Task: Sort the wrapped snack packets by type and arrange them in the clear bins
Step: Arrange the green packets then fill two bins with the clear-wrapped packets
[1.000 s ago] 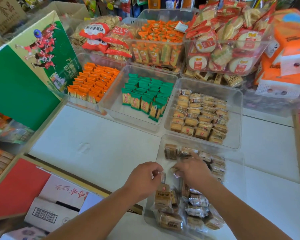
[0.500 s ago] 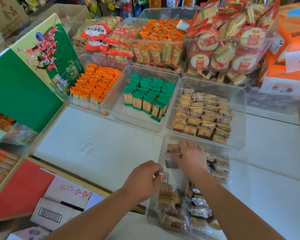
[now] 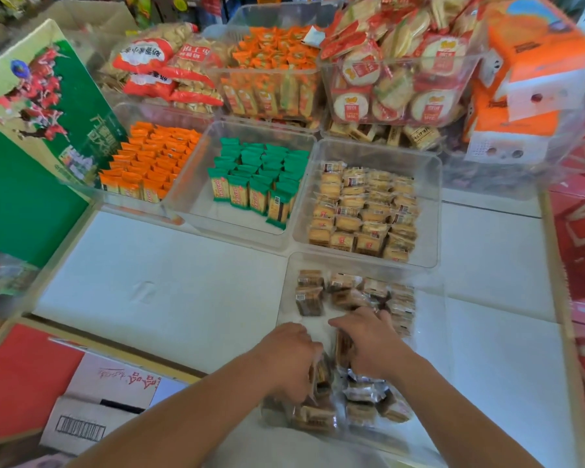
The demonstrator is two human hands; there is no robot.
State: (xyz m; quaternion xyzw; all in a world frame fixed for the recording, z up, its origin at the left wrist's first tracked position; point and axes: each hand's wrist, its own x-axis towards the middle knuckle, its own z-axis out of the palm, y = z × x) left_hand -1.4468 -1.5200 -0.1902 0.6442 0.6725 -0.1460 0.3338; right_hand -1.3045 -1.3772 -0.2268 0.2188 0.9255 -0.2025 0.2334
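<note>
White table, clear bins set across it: orange packets, green packets and tan packets stand in rows (the back bins are piled, less tidy). The nearest bin is the one in work. Brown packets are lined at its far end, with a loose heap at the near end. Both hands are inside, over the heap. Left hand is curled round brown packets. Right hand, just beside it, has fingers closed on one stood on edge.

Step, I judge: gathering to extend the far row. Next move calls for carrying them forward and setting them upright against that row.
</note>
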